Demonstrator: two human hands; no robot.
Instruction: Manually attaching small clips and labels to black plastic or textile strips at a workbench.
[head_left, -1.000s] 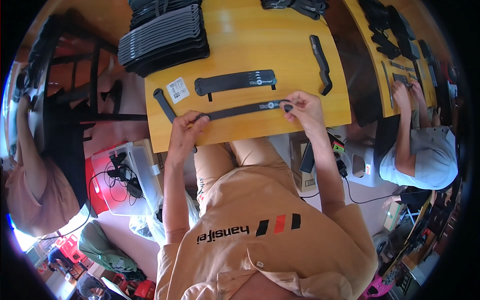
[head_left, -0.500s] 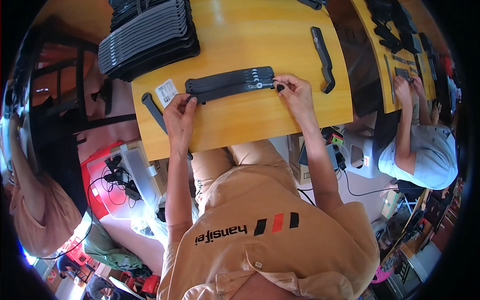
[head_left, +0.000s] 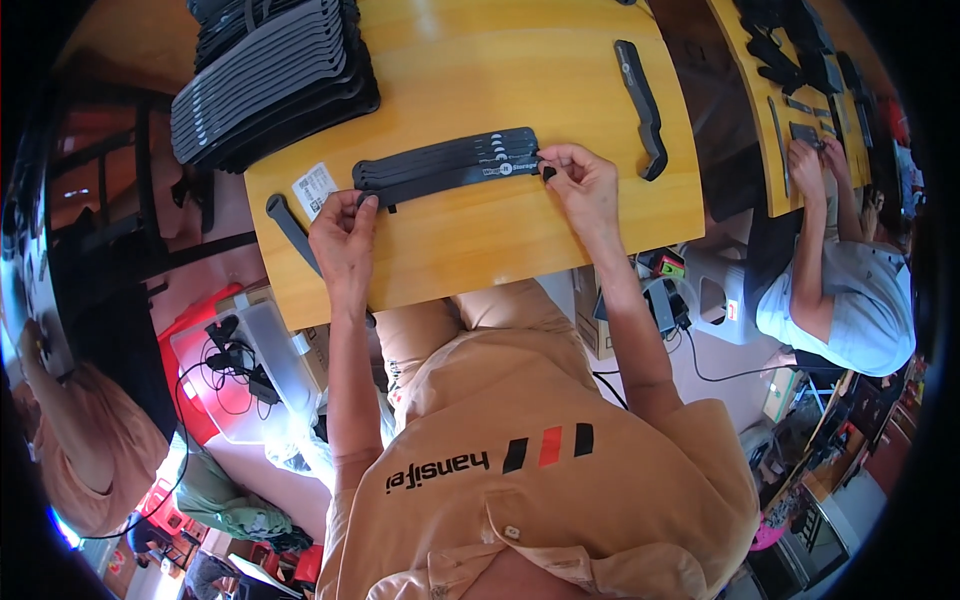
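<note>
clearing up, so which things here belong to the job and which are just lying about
Likely the job:
- black strap between left hand and right hand
- straps behind it
- strap stack

Probably lying about:
- clear bin
- black cables

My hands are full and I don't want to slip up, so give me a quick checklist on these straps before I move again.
1. Left hand gripping the front strap at its left end: ok.
2. Right hand gripping its right end: ok.
3. Front strap fully covering the small strap pile: not ok; the pile's edges show beyond its far side.
4. Front strap pressed flat on the pile: cannot tell from above.
5. Loose strap on the right apart from your right hand: ok.
6. Big strap stack apart from the small pile: ok, bare tabletop shows between.
</note>
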